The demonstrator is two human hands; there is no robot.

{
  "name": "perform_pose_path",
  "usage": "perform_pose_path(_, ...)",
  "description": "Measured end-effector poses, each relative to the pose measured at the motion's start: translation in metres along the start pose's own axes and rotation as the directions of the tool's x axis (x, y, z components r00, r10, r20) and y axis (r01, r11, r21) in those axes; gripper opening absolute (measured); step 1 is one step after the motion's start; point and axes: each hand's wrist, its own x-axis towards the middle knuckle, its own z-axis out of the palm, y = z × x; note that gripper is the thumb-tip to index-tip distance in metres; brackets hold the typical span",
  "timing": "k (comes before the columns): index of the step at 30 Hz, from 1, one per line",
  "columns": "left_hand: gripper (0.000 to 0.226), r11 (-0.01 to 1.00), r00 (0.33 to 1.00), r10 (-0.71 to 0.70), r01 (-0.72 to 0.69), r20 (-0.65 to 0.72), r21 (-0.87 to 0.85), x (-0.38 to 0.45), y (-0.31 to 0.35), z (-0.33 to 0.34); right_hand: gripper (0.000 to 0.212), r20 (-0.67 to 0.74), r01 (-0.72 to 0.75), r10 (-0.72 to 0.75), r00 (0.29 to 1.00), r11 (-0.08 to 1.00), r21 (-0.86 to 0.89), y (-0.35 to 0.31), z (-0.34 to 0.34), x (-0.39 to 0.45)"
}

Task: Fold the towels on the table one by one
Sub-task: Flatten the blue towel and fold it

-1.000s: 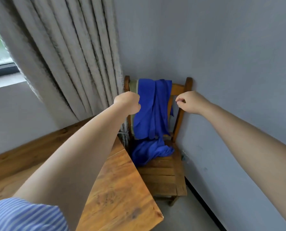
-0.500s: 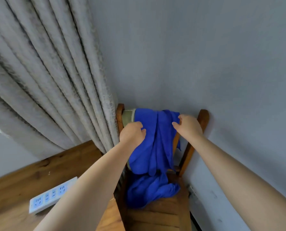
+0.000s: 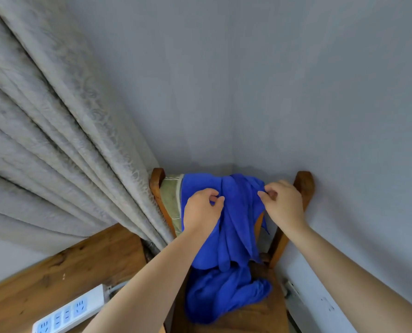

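Nearest the camera, at the lower left, a white power strip [image 3: 68,314] with pale blue socket faces is seen lying on a wooden table [image 3: 56,272] of warm, knotted grain. Two bare forearms are stretched forward from the bottom edge. Past the table's far edge, the slatted wooden seat of a chair [image 3: 255,316] is visible, and on it the lower part of a blue towel [image 3: 233,224] is heaped in soft, rumpled folds (the cloth looks plush and matte).

Higher up, the same towel is draped over the chair's top rail and hangs in long vertical pleats. It is pinched near its upper left by the left hand [image 3: 202,210], thumb and curled fingers closed on a fold. Its upper right edge is gripped in the same pinching manner by the right hand [image 3: 284,205], just beside the chair's rounded right post.

Under the blue cloth, at the left post, a green towel [image 3: 171,200] with a coarser weave and a striped border is laid over the rail. Beyond, a heavy grey curtain [image 3: 56,140] with a faint embossed pattern falls in deep folds, and a smooth grey wall [image 3: 272,80] meets in a corner.
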Motion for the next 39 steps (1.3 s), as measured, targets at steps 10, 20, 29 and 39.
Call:
perform_pose_path(10,0.04,1.0,0.996,-0.015,0.014,-0.083,-0.008,-0.002,0.019,0.02,0.011,0.034,0.04,-0.045,0.998,0.99,0.135,0.017,-0.04,-0.014)
perform_pose_path(20,0.028,0.947,0.997,0.064,-0.05,-0.034,0.316,0.003,0.055,0.033,0.01,0.038,-0.031,0.026,0.999,0.988,0.153,0.028,-0.045,-0.025)
perform_pose_path(29,0.043,0.994,0.998,-0.03,0.024,-0.057,-0.107,-0.005,0.042,-0.005,0.012,-0.121,-0.011,0.023,0.992,0.995,0.099,0.015,-0.064,-0.034)
perform_pose_path(39,0.019,0.857,0.961,0.024,-0.162,-0.276,-0.49,-0.08,0.056,-0.123,0.012,-0.319,0.233,-0.178,0.931,0.962,0.144,-0.102,-0.111,-0.068)
